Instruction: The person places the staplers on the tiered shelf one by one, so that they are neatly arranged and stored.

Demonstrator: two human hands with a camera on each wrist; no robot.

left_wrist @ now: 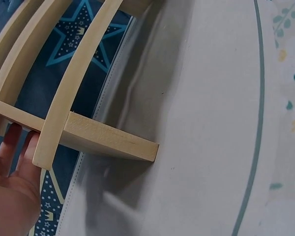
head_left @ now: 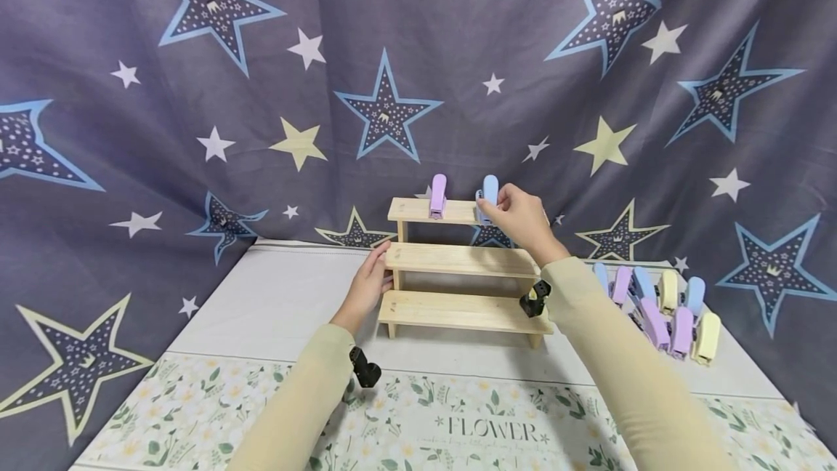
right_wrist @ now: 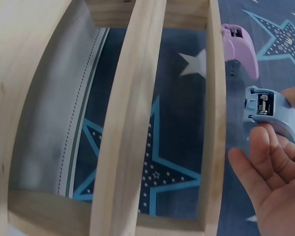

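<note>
A three-tier wooden display rack [head_left: 464, 259] stands on the table. My left hand [head_left: 366, 286] holds its left end by the middle board; in the left wrist view the fingers [left_wrist: 9, 147] reach round the side post. Over the right part of the top board, my right hand [head_left: 523, 218] pinches a light blue stapler [head_left: 490, 187] between thumb and fingers. The right wrist view shows this blue stapler [right_wrist: 273, 110] with its metal spring facing the camera. To its left, a purple stapler [head_left: 438, 196] stands upright on the top board.
Several purple, blue and cream staplers [head_left: 680, 333] lie grouped on the table right of the rack, beside the right forearm. A floral mat [head_left: 484, 413] covers the front of the table. Behind the rack hangs a dark star-patterned cloth [head_left: 261, 107].
</note>
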